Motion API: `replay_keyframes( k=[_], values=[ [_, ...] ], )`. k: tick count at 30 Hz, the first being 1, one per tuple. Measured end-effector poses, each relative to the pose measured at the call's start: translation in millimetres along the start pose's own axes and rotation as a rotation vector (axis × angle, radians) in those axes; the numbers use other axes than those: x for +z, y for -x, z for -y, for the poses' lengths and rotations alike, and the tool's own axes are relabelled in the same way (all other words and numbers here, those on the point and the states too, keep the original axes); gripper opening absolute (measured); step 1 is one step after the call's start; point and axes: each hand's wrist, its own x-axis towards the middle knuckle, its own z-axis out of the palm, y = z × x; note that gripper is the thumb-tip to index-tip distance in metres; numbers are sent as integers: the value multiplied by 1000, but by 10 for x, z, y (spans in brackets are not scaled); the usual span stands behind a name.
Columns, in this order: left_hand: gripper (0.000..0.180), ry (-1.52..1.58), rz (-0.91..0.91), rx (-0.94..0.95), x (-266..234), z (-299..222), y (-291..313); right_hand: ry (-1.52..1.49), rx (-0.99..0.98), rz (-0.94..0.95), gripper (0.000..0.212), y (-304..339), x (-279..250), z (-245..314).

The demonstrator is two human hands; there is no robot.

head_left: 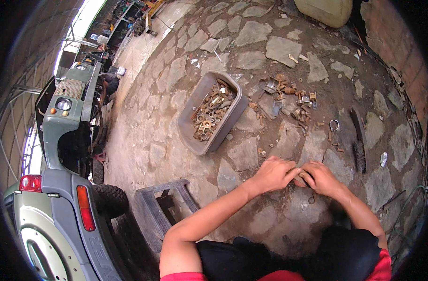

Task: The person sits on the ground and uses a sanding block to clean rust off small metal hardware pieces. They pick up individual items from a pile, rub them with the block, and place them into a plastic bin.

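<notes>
Both the left hand (273, 174) and right hand (320, 178) clench one small rusty fitting (300, 176), seemingly rigid, gritty and best pinched at its ends, the parts tub (188, 122) lying at ten o'clock

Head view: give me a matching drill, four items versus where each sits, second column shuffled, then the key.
1. grey tub of rusty hardware
2. wire brush
3. green vehicle
4. dark plastic stool

A. frame's left edge
B. right of the hands, on the stone floor
C. beyond the left hand, upper middle
D. beside the left elbow

Pairs: 1-C, 2-B, 3-A, 4-D
</notes>
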Motion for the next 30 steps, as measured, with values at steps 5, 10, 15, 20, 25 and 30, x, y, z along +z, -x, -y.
replay_keyframes(
  k=[5, 10, 15, 20, 25, 30],
  values=[
    [25, -215, -206, 267, -55, 8, -26, -122, 119, 120, 21, -18, -71, 41],
    [22, -133, -163, 387, -11, 161, -76, -262, 158, 174, 21, -26, -48, 123],
    [20, -39, -168, 330, -90, 113, -22, -303, 223, 256, 21, -61, -148, 80],
    [21, -113, -169, 378, -23, 143, -17, -321, 240, 281, 20, -101, -157, 145],
    [25, -27, -129, 143, 15, 54, -14, -121, 25, 59, 18, -43, 18, 55],
    [26, 64, 8, -260, -26, -122, -76, -18, 5, -115, 17, -40, 83, 71]
  ],
)
